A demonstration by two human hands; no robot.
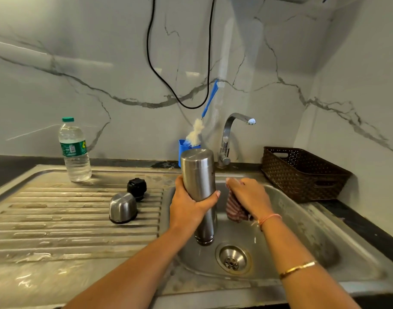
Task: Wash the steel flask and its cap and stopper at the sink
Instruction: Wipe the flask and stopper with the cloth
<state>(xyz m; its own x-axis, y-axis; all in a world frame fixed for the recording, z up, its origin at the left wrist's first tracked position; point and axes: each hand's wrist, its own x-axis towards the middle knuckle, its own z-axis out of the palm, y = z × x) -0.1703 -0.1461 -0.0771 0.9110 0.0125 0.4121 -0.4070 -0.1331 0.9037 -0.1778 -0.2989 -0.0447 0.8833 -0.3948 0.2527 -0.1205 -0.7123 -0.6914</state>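
1. Hands, two in all: the left hand [189,208] wraps its fingers and thumb round the middle of one tall cylindrical brushed-steel flask [199,175], gripping it firmly.
2. That flask stands nearly upright over the basin of the stainless-steel sink [291,219], its ringed, narrower end pointing down above the basin floor and its flat end up.
3. The right hand [249,197] clutches one bunched red-and-white striped cloth [234,208] just beside the flask; whether the cloth touches the steel cannot be told.
4. The right forearm carries two ornaments: one thin pinkish thread [269,218] at the wrist and one gold bangle [297,268] further up.
5. One round steel drain [233,259] sits in the basin floor, just below the flask.
6. On the ribbed steel drainboard [57,219] to the left lie the two loose parts: one domed steel cap [122,207], and one black stopper [137,188] close behind it.
7. Further left on the drainboard stands one clear plastic water bottle with a green lid [74,152].
8. Behind the flask, one blue plastic holder [183,150] carries one blue-handled bottle brush with pale bristles [195,132].
9. One curved chrome tap [226,139] rises at the sink's back edge.
10. One dark brown perforated plastic basket [302,175] rests on the counter to the right.
11. One black cable [151,52] loops down the marble-patterned wall.
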